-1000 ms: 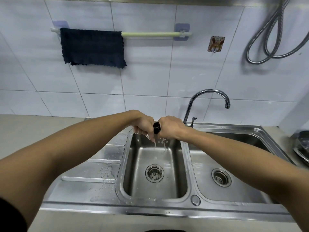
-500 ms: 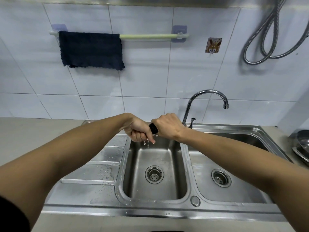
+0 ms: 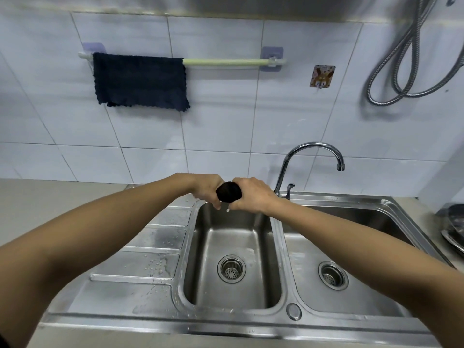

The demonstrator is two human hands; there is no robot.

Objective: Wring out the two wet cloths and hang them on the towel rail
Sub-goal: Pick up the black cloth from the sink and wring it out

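Cloth number two, a dark wet cloth (image 3: 229, 194) twisted into a tight roll, sits clamped between both fists over the far edge of the left sink basin (image 3: 232, 249). The left hand (image 3: 208, 190) grips its left end and the right hand (image 3: 251, 197) its right end, fingers curled fully round, so only a short dark bulge shows between them. It looks soft, limp and heavy with water, probably slick, so the ends are the place to hold for counter-twisting. A drop hangs just below the fists. Up on the far tiled wall, the first dark cloth (image 3: 140, 81) drapes over the left part of the towel rail (image 3: 226, 62), leaving bare rail to its right.
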